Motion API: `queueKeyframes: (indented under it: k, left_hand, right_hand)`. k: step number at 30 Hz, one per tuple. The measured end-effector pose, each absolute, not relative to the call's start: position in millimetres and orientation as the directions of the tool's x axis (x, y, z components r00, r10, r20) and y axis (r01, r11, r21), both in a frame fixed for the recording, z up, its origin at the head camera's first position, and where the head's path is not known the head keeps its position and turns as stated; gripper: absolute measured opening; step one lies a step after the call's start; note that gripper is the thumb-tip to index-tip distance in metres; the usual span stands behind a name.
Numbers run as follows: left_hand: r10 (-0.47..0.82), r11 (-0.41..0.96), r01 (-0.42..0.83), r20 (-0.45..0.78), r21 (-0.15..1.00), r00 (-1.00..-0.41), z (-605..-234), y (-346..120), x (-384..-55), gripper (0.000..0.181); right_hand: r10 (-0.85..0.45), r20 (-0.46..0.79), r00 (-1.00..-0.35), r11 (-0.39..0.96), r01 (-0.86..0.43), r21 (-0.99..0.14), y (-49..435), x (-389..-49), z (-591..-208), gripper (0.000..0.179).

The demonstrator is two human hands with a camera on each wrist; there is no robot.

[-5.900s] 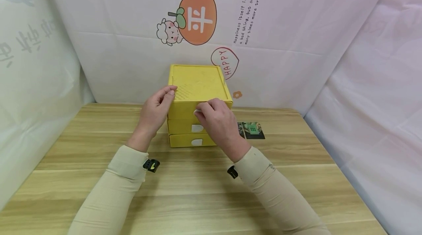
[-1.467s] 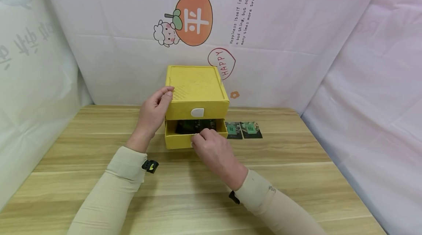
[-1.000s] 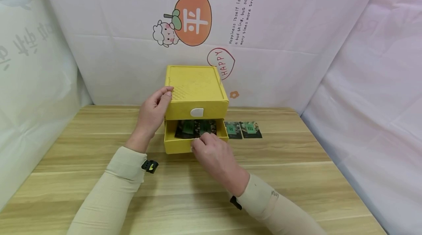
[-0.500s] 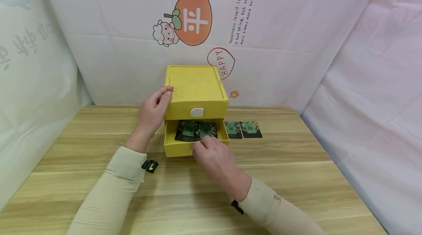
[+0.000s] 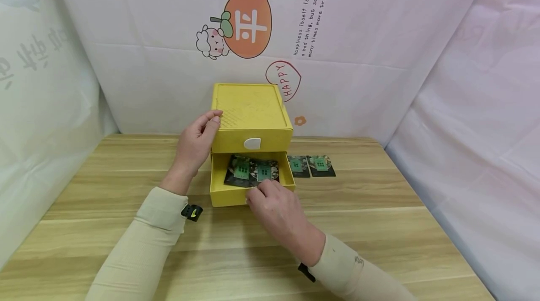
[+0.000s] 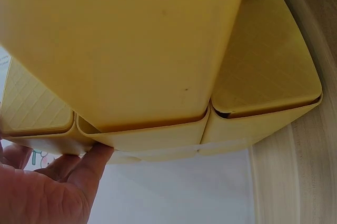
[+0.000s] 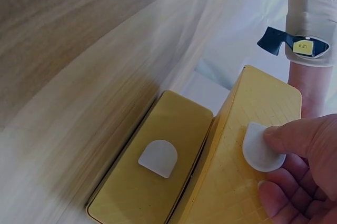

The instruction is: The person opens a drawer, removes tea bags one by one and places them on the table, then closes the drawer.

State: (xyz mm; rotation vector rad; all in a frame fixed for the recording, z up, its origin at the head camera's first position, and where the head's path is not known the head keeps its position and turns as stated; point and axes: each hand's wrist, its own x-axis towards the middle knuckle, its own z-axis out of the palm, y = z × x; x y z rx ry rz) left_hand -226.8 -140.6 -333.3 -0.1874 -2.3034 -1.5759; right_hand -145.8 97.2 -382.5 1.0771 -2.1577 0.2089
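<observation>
A small yellow drawer cabinet [image 5: 253, 106] stands on the table, its middle drawer [image 5: 229, 198] pulled well out. My right hand [image 5: 280, 216] pinches that drawer's white pull tab [image 7: 258, 150] between thumb and fingers. Inside the drawer lie dark printed cards [image 5: 239, 170] with green patches, partly overlapped by the right hand in the head view. My left hand [image 5: 195, 144] rests against the cabinet's left side, its fingertips at the top edge. The left wrist view shows those fingers [image 6: 93, 166] touching the cabinet wall beside the extended drawer.
Two similar dark cards [image 5: 321, 165] lie on the wooden table [image 5: 202, 254] just right of the cabinet. The top drawer [image 5: 228, 140] and bottom drawer [image 7: 150, 124] are pushed in. A printed white cloth [image 5: 358, 90] hangs close behind.
My right hand has gone from the top drawer's tab to the middle drawer's and drawn that drawer toward me, bringing the cards inside into view. The left hand stays on the cabinet.
</observation>
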Motion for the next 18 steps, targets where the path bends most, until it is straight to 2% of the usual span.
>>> queueKeyframes:
  k: [18]
  left_hand:
    - [-0.069, 0.365, 0.307, 0.354, 0.879, -0.933, -332, -141, -226, 0.05]
  right_hand:
    - [-0.643, 0.643, -0.417, 0.65, -0.741, 0.169, 101, -132, -383, 0.01]
